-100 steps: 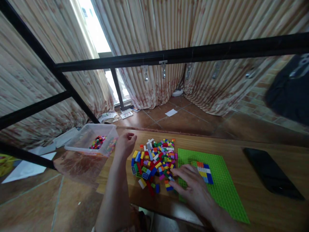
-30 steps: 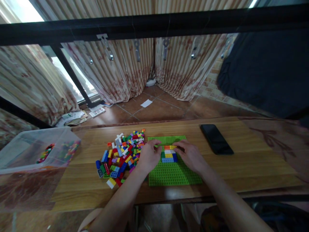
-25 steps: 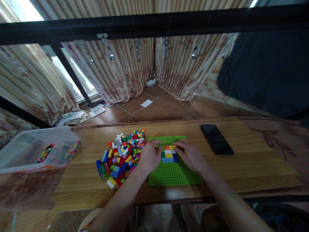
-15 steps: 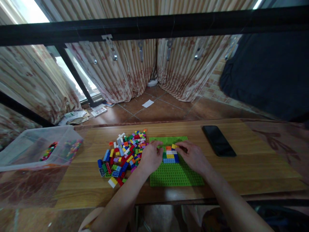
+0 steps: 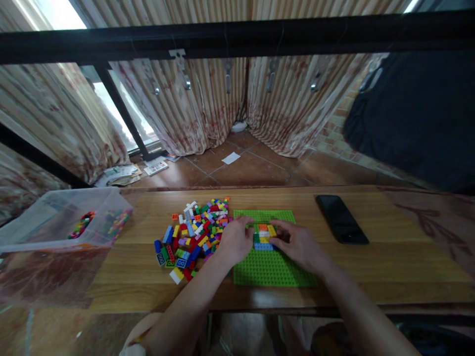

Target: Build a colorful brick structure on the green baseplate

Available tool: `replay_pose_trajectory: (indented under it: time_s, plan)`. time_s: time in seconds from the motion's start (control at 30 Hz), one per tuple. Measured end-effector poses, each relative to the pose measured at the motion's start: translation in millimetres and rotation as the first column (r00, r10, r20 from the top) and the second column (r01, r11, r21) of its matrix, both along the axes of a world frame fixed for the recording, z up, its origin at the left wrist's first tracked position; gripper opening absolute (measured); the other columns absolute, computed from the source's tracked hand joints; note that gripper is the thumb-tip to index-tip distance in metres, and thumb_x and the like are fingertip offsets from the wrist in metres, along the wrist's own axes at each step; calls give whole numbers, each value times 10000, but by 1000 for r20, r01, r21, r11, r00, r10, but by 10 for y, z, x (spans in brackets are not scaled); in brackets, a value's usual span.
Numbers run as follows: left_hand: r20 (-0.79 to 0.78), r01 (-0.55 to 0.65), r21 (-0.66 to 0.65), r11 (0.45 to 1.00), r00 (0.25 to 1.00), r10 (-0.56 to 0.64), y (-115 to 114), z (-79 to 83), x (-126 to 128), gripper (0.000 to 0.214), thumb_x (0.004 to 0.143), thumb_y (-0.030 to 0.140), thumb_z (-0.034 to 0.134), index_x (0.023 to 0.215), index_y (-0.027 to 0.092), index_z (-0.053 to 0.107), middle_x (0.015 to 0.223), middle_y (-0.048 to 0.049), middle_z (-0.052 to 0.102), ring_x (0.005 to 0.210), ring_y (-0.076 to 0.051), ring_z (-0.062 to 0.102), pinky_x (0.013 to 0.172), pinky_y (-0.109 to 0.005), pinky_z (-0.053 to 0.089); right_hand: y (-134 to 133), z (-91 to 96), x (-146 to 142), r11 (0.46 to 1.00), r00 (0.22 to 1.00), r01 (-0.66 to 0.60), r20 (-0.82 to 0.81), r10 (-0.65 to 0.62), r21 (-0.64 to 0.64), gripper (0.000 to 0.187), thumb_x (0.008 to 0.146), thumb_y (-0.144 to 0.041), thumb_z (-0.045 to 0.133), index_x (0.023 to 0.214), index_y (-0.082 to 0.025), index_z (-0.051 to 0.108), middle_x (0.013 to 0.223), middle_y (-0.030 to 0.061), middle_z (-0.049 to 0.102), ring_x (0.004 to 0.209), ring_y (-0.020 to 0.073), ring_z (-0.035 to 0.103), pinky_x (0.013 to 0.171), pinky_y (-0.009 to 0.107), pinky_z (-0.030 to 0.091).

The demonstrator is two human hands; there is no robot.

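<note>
The right hand (image 5: 299,244) pinches a yellow brick (image 5: 272,231) between barely parted fingers at the right edge of the brick block (image 5: 263,246) on the green baseplate (image 5: 274,273). The left hand (image 5: 236,241) curls beside the block; I can't see its grip.

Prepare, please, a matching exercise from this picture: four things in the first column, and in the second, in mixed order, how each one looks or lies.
Column 1
1. phone
2. brick pile
3. baseplate
4. bin

Column 2
A. green and studded
B. see-through, at the far left
C. black, lying flat
D. many colours, heaped loosely

Right pairs: 1-C, 2-D, 3-A, 4-B
</note>
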State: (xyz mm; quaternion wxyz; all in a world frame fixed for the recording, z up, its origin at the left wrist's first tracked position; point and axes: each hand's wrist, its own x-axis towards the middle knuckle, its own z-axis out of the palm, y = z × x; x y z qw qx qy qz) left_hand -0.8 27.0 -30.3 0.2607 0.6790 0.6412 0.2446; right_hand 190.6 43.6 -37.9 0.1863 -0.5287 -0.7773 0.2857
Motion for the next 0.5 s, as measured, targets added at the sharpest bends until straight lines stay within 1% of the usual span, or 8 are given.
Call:
replay_pose_trajectory:
  time_s: [0.13, 0.5]
  plan:
    - [-5, 3, -13, 1000, 1000, -3, -5, 23, -1, 310, 824, 115, 485, 1083, 146, 652, 1063, -85, 688, 878, -179, 647, 872, -300, 499, 29, -15, 24, 1000, 999, -7, -47, 6, -19, 359, 801, -280, 573, 1147, -195, 626, 847, 29, 681, 734, 174, 616, 720, 319, 472]
    - [-5, 29, -2, 1000, 1000, -29, -11, -12, -4, 315, 824, 117, 479, 1087, 147, 650, 1071, -89, 689, 882, -182, 650, 872, -308, 496, 29, -5, -20, 999, 998, 26, -51, -27, -22, 301, 781, -314, 604, 1059, -209, 656, 840, 25, 678, 748, 179, 621, 713, 320, 473]
